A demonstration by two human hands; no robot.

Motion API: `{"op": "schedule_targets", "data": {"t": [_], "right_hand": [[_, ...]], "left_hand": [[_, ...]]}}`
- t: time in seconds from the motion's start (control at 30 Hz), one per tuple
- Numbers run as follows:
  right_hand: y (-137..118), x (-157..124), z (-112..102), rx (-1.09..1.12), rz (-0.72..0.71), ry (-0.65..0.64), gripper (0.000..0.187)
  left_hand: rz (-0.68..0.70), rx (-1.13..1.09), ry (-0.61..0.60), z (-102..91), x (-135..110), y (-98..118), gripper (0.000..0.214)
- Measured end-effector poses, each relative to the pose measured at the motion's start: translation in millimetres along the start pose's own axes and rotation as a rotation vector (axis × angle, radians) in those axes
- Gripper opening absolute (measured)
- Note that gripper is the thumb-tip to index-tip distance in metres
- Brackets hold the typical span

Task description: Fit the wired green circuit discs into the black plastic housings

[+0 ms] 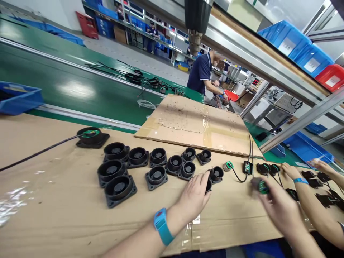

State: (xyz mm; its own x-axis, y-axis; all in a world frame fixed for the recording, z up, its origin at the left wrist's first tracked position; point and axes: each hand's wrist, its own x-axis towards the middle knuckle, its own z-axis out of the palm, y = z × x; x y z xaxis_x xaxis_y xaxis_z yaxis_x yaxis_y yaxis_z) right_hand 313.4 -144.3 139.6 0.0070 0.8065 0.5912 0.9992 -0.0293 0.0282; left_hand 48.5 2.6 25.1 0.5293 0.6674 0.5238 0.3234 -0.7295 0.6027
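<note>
My left hand [194,195], with a blue wrist strap [163,226], curls its fingers over a square-flanged black fan housing [208,186], which it partly hides. Beside it sits another black housing [216,173]. Over the cardboard at right, my right hand [282,206] grips a black part with a green circuit board [262,186]; motion blurs it. Between the hands lie a small round motor part with a green board [228,166] and a dark block with a cable [247,167]. Several black housings [119,188] stand in loose rows left of my left hand.
A housing with a cable [90,137] sits far left. A raised cardboard sheet [188,123] lies ahead. Overhead hangs a power driver [197,25]. At right, a co-worker's hands [291,172] are among black parts. Blue bins [20,98] and a green conveyor [107,96] flank the bench.
</note>
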Motion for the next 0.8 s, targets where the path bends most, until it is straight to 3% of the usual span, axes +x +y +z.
{"op": "schedule_targets", "data": {"t": [0.1, 0.2, 0.37, 0.53, 0.63, 0.8], "right_hand": [[-41, -35, 58, 0.208, -0.057, -0.209, 0.038], [-64, -43, 95, 0.329, -0.028, -0.361, 0.042], [-54, -8, 116, 0.421, -0.040, -0.503, 0.049], [-43, 43, 132, 0.386, -0.141, -0.684, 0.038], [-40, 41, 140, 0.433, -0.147, -0.632, 0.041], [-29, 11, 160, 0.573, -0.168, -0.362, 0.052]], "left_hand": [[-0.001, -0.148, 0.003, -6.2, -4, -10, 0.075], [-0.069, -0.202, 0.008, -10.7, -9, -15, 0.070], [-0.062, -0.189, 0.027, -11.3, -7, -9, 0.061], [-0.035, -0.081, 0.052, -6.4, 5, -17, 0.048], [-0.011, -0.041, 0.068, -3.7, 6, -22, 0.055], [0.087, -0.048, 0.088, -2.7, 8, -29, 0.054]]}}
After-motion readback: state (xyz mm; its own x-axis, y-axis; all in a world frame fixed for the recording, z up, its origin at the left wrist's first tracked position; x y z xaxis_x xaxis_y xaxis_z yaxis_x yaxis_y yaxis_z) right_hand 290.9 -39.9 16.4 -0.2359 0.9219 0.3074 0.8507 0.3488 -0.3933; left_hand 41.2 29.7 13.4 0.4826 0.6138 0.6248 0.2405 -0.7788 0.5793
